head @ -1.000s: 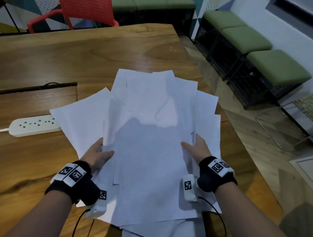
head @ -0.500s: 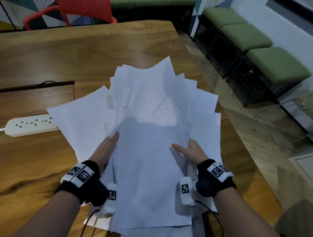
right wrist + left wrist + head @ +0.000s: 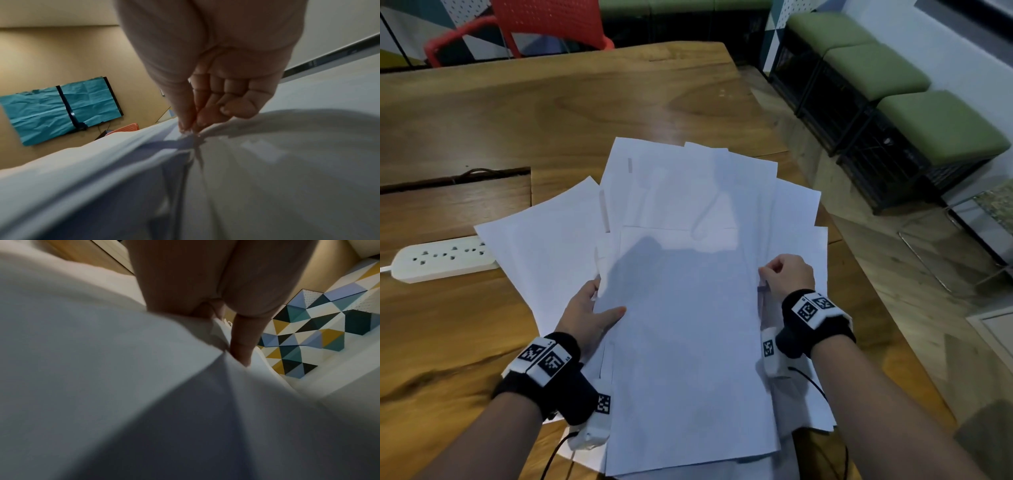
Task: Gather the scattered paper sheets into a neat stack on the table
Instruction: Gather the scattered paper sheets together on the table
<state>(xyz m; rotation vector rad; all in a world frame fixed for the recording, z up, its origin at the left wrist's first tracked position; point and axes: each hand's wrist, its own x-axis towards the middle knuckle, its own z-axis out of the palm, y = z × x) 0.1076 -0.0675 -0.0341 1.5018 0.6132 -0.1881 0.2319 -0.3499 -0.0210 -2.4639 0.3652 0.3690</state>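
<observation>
Several white paper sheets [image 3: 681, 308] lie fanned and overlapping on the wooden table [image 3: 551, 113] in the head view. My left hand [image 3: 592, 313] holds the left edge of the upper sheets, thumb on top and fingers hidden beneath. My right hand [image 3: 786, 275] pinches their right edge with curled fingers. The right wrist view shows the thumb and fingers [image 3: 205, 120] nipping the paper [image 3: 267, 178] edge. In the left wrist view the thumb [image 3: 242, 340] presses onto the sheets [image 3: 123, 386]. One sheet [image 3: 541, 240] sticks out to the left.
A white power strip [image 3: 441, 258] lies on the table left of the sheets, beside a cable hatch [image 3: 455, 178]. A red chair [image 3: 544, 24] stands beyond the far edge. Green-cushioned stools [image 3: 893, 89] line the wall on the right. The table's right edge runs close to the papers.
The raised upper sheets have come back down flatter over the pile. My right hand moved out to the right edge and curled into a pinch. My left thumb came back on top.
</observation>
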